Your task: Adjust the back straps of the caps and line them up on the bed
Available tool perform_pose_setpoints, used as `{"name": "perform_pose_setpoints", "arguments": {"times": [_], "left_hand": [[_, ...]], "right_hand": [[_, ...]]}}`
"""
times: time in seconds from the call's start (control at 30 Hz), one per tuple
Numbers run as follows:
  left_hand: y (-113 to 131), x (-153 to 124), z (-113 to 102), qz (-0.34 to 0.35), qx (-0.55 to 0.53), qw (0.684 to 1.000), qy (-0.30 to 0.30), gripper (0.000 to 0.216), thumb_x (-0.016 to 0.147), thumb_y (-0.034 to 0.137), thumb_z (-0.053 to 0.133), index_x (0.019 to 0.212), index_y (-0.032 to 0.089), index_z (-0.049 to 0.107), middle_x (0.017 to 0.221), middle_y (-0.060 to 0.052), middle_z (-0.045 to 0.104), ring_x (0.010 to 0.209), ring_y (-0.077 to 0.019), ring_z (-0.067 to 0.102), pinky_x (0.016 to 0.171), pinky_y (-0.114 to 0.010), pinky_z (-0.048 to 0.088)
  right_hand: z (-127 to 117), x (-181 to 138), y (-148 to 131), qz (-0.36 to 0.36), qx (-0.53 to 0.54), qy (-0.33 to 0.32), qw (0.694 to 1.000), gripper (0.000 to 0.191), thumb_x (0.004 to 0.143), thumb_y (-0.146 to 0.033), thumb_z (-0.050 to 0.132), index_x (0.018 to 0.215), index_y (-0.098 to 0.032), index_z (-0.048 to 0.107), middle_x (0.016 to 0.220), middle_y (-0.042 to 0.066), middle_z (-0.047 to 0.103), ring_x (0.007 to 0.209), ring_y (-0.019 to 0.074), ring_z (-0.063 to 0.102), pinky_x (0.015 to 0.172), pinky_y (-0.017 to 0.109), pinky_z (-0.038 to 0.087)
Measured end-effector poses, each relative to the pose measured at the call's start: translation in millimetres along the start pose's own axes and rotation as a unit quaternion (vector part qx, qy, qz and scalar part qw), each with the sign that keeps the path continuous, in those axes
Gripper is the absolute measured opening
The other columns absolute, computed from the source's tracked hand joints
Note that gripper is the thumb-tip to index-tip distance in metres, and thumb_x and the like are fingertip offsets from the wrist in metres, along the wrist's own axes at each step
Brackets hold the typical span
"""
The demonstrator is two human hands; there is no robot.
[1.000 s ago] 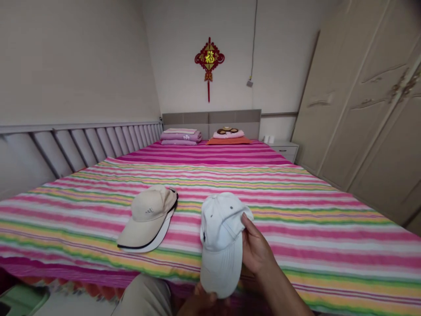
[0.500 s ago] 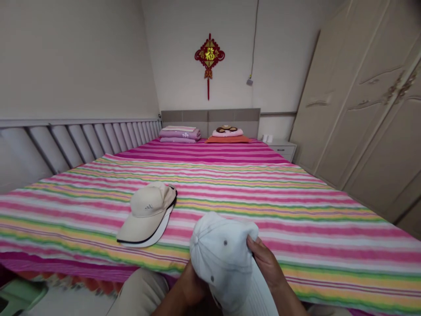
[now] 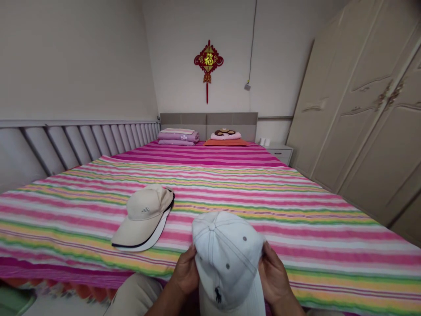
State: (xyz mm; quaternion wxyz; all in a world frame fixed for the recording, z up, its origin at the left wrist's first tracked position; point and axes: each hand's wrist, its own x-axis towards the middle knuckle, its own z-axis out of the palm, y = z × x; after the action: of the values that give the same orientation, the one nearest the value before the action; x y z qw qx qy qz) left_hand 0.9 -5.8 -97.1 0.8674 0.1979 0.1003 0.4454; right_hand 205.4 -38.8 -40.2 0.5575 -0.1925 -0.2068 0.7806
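Observation:
A pale blue-white baseball cap [image 3: 226, 254] with a small dark logo on its front is held over the bed's near edge, crown up and brim toward me. My left hand [image 3: 187, 272] grips its left side, thumb on the outside. On the opposite side my right hand [image 3: 274, 274] pinches the cap's edge, with the other fingers partly behind it. To the left, a beige cap [image 3: 144, 208] with a dark-edged brim lies on the striped bedspread [image 3: 312, 237]. A white brim [image 3: 153, 239] shows beneath it.
Folded purple bedding [image 3: 179, 137] and a pink folded item on an orange one [image 3: 226, 142] lie by the headboard [image 3: 232, 120]. A slatted rail [image 3: 75, 142] runs along the left. On the right stand a nightstand [image 3: 281, 153] and a wardrobe [image 3: 348, 114].
The pale cap has been turned so its logo and brim face me. My left hand has come up from beneath onto its left side; my right hand still holds the right edge.

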Motion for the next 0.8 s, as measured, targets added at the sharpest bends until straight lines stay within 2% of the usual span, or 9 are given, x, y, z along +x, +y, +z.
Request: {"name": "perform_pose_setpoints", "arguments": {"times": [0.07,0.13,0.27,0.37,0.43,0.53,0.63,0.7,0.8], "left_hand": [[4,0,-1,0.000,0.014,1.000,0.020,0.018,0.068,0.026,0.065,0.080,0.015,0.071,0.074,-0.006,0.072,0.094,-0.0246,0.061,0.099,-0.038,0.030],[9,1,1,-0.008,0.027,1.000,0.008,0.022,0.069,0.031,0.064,0.082,0.015,0.071,0.075,-0.007,0.072,0.100,-0.0261,0.058,0.100,-0.039,0.028],[21,-2,16,-0.013,0.043,0.998,-0.051,0.038,0.066,0.046,0.063,0.088,0.015,0.069,0.093,-0.010,0.070,0.114,-0.0292,0.048,0.102,-0.043,0.023],[29,-5,31,-0.033,0.054,0.997,-0.048,0.049,0.063,0.055,0.061,0.091,0.015,0.068,0.099,-0.011,0.068,0.114,-0.0303,0.047,0.100,-0.043,0.027],[32,-6,38,-0.054,0.061,0.996,-0.018,0.048,0.063,0.054,0.060,0.088,0.013,0.068,0.093,-0.011,0.069,0.108,-0.0304,0.052,0.095,-0.042,0.033],[30,-9,41,-0.063,0.066,0.995,0.047,0.043,0.065,0.051,0.061,0.076,0.010,0.068,0.076,-0.009,0.070,0.093,-0.0291,0.060,0.085,-0.038,0.041],[25,-12,42,-0.029,0.072,0.992,0.103,0.031,0.063,0.042,0.066,0.070,0.012,0.066,0.059,-0.004,0.067,0.070,-0.0212,0.064,0.071,-0.031,0.047],[23,-14,46,0.002,0.091,0.991,0.103,0.024,0.059,0.034,0.072,0.067,0.013,0.065,0.052,0.000,0.063,0.054,-0.0142,0.060,0.058,-0.024,0.046],[24,-15,56,0.010,0.151,0.987,0.044,0.024,0.054,0.029,0.076,0.059,0.010,0.062,0.047,0.000,0.058,0.042,-0.0080,0.052,0.045,-0.018,0.039]], "right_hand": [[-3,1,5,0.000,-0.005,-0.004,1.000,0.031,0.056,-0.046,0.072,0.077,-0.022,0.071,0.071,0.006,0.073,0.099,0.0301,0.059,0.093,0.048,0.037],[-5,1,9,0.002,-0.008,-0.002,1.000,0.034,0.056,-0.049,0.071,0.078,-0.022,0.071,0.071,0.006,0.073,0.101,0.0306,0.058,0.093,0.050,0.037],[-14,-4,13,-0.018,-0.013,0.018,1.000,0.030,0.056,-0.047,0.072,0.075,-0.023,0.070,0.071,0.006,0.073,0.099,0.0310,0.059,0.093,0.050,0.036],[-24,-11,15,-0.031,-0.032,0.035,0.998,0.027,0.056,-0.039,0.075,0.077,-0.023,0.069,0.073,0.005,0.073,0.094,0.0300,0.061,0.092,0.049,0.037],[-31,-17,17,-0.033,-0.053,0.039,0.997,0.034,0.053,-0.033,0.078,0.083,-0.024,0.069,0.075,0.006,0.073,0.091,0.0295,0.063,0.091,0.047,0.039],[-38,-28,18,-0.011,-0.093,0.020,0.995,0.054,0.045,-0.029,0.082,0.096,-0.021,0.065,0.081,0.009,0.072,0.091,0.0311,0.062,0.086,0.045,0.042],[-39,-38,15,0.002,-0.119,0.007,0.993,0.050,0.046,-0.036,0.080,0.091,-0.020,0.067,0.082,0.011,0.072,0.087,0.0307,0.063,0.081,0.043,0.044],[-34,-42,10,0.001,-0.130,0.005,0.992,0.039,0.050,-0.039,0.078,0.083,-0.019,0.068,0.076,0.010,0.071,0.080,0.0287,0.065,0.076,0.040,0.046],[-25,-44,3,0.009,-0.144,-0.007,0.989,0.033,0.051,-0.029,0.078,0.080,-0.019,0.067,0.068,0.006,0.069,0.067,0.0237,0.064,0.064,0.034,0.047]]}}
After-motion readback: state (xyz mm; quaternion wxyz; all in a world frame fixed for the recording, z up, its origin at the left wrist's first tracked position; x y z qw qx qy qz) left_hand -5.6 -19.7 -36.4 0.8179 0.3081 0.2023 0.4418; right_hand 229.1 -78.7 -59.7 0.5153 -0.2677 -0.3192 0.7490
